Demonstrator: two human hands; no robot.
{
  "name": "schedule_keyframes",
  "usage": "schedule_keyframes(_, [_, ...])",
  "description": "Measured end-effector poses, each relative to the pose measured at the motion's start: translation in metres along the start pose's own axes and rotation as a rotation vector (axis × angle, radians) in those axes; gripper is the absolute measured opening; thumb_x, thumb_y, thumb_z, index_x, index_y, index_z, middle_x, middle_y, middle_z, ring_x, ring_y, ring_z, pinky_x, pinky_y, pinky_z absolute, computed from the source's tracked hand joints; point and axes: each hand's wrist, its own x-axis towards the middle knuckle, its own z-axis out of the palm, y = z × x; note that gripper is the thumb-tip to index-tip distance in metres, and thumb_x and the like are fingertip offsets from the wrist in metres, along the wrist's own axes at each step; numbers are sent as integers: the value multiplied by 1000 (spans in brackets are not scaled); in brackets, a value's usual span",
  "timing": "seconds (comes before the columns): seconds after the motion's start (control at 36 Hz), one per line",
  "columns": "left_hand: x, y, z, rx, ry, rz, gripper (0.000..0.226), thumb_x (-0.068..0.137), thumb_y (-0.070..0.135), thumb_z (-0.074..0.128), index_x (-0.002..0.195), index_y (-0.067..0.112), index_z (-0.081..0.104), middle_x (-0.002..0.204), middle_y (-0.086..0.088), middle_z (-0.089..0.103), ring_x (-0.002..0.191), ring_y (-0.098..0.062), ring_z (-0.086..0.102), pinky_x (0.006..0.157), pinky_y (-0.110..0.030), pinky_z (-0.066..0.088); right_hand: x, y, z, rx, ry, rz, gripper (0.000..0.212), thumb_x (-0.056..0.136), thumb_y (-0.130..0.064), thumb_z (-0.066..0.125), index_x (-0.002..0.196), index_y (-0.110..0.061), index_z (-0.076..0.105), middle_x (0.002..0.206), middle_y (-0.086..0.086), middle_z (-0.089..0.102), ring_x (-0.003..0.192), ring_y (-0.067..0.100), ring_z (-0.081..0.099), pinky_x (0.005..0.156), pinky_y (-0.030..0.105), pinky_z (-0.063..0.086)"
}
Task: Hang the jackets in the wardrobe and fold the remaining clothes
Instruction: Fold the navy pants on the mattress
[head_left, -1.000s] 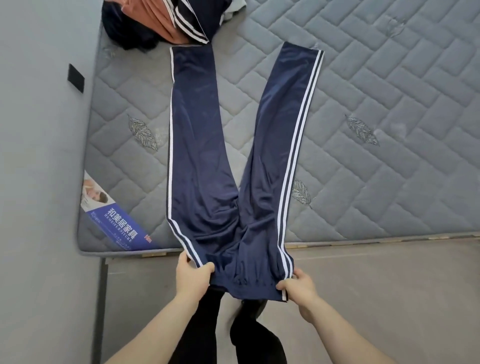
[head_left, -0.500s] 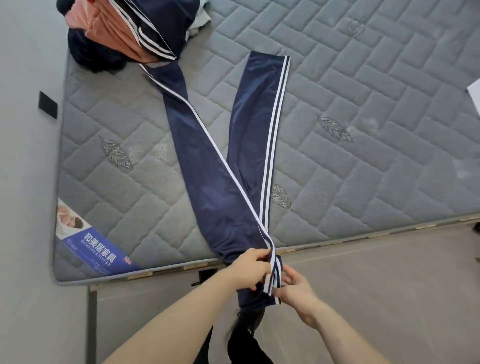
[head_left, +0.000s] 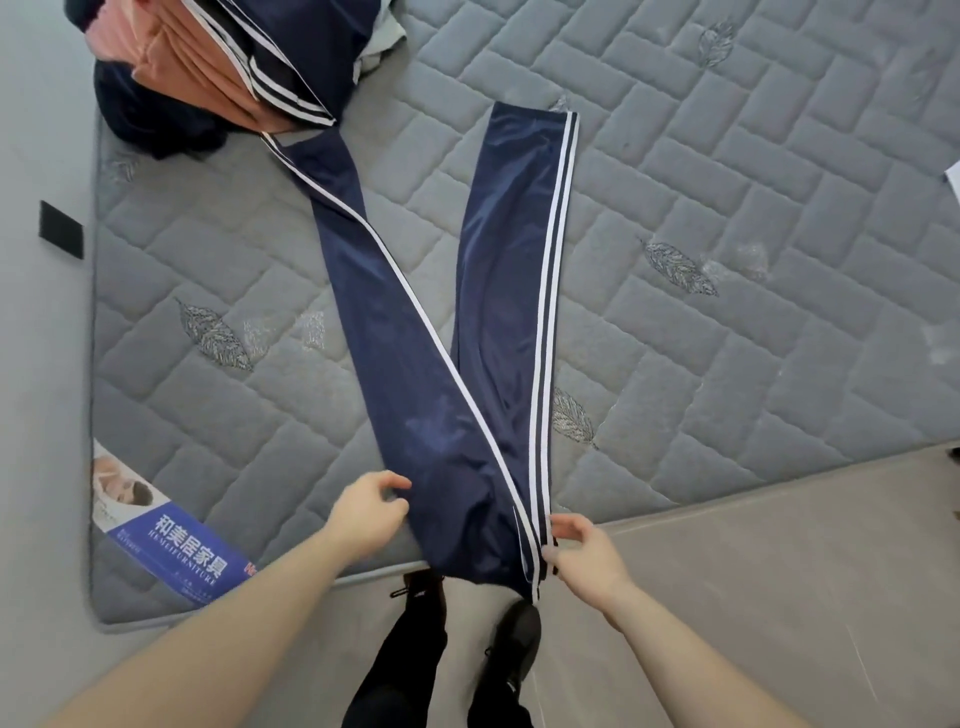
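Observation:
Navy track pants (head_left: 457, 415) with white side stripes lie on the grey quilted mattress (head_left: 727, 364), doubled at the waist, with the two legs spreading away from me in a V. The waist end hangs slightly over the mattress's near edge. My left hand (head_left: 371, 514) pinches the left folded edge near the seat. My right hand (head_left: 587, 553) pinches the striped right edge at the waistband. A pile of clothes sits at the far left corner: a salmon garment (head_left: 176, 57), a navy striped jacket (head_left: 301, 47) and a dark item (head_left: 150, 124). The left leg's cuff touches this pile.
A blue and white label (head_left: 176, 540) marks the mattress's near left corner. A grey wall with a black square (head_left: 61, 236) runs along the left. Grey floor (head_left: 779, 571) lies in front, with my black shoes (head_left: 514, 654) at the mattress edge. A white item (head_left: 954, 176) shows at the right edge.
The flat, open pants were folded left side over right at the waist. My left hand then let go of the waistband and moved back left to the folded edge. The camera came closer.

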Motion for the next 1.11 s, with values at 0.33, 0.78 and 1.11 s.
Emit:
schedule_keyframes(0.33, [113,9,-81,-82,107,33,56,87,22,66,141,22,52,155,1,32,116,-22,61,107,-35,43,91,-148,63,-167,94,-253,50,87,-30,75,134,-21,59,128,-7,62,103,9,60,92,21,44])
schedule_keyframes(0.78, [165,2,-127,-125,15,55,80,86,27,71,156,26,32,164,3,25,138,-22,46,111,-41,42,115,-215,89,-191,463,-398,15,83,-22,44,69,-19,38,64,-2,51,57,12,44,55,30,37])
schedule_keyframes(1.11, [185,44,-135,125,-7,13,85,90,33,61,161,31,15,170,-5,-1,150,-42,17,120,-44,23,141,-191,7,-220,516,-10,8,94,-18,54,99,-18,60,101,3,66,90,27,56,77,33,42])
